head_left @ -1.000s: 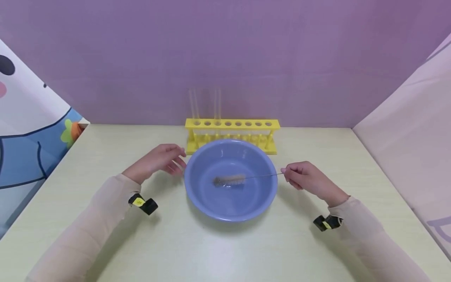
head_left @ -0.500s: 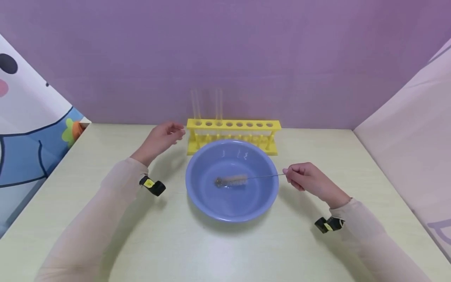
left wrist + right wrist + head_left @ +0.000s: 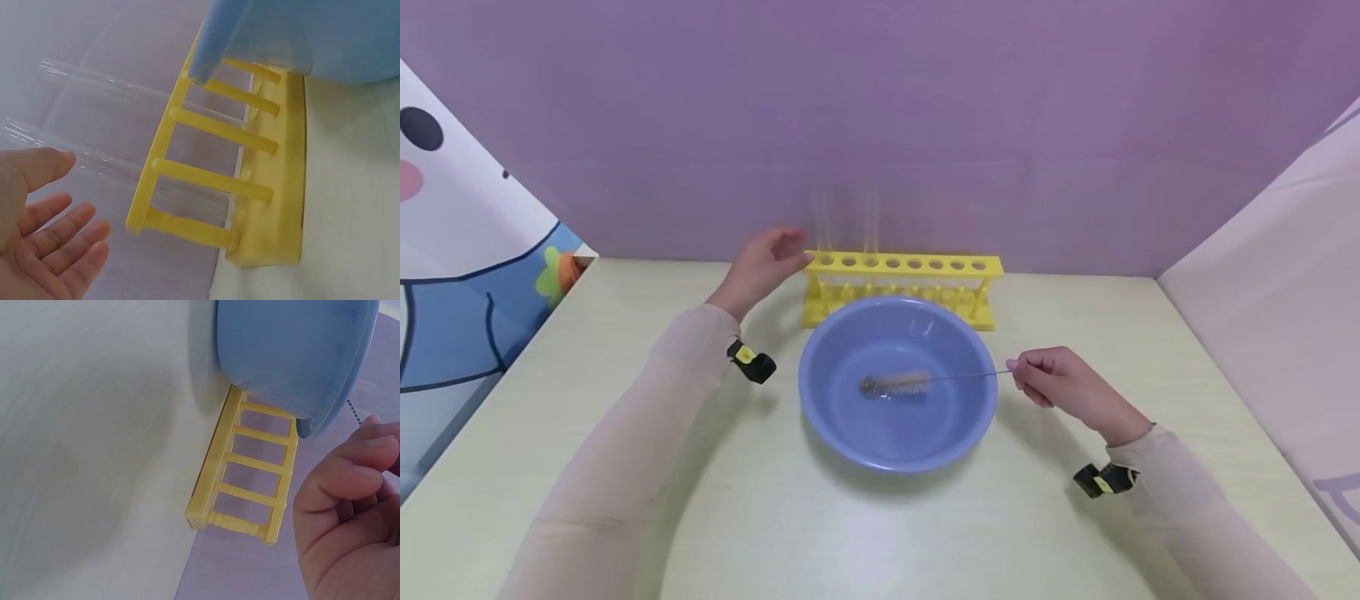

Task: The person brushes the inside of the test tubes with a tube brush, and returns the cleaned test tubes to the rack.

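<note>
My left hand (image 3: pixel 765 262) has thumb and fingers apart, gripping nothing, just beside the nearer test tube (image 3: pixel 823 218); I can't tell whether they touch. A sideways knock there could, I judge, tilt that tube or shove the yellow rack (image 3: pixel 914 264) it stands in, jarring the second tube (image 3: pixel 871 218). My right hand (image 3: pixel 1063 382) pinches the wire end of the brush (image 3: pixel 901 384), its bristles inside the blue basin (image 3: pixel 898 442); a slack pinch could let the thin wire twist or slip.

Brush (image 3: pixel 906 384) in blue basin (image 3: pixel 898 437), clear tubes (image 3: pixel 871 223) behind.
</note>
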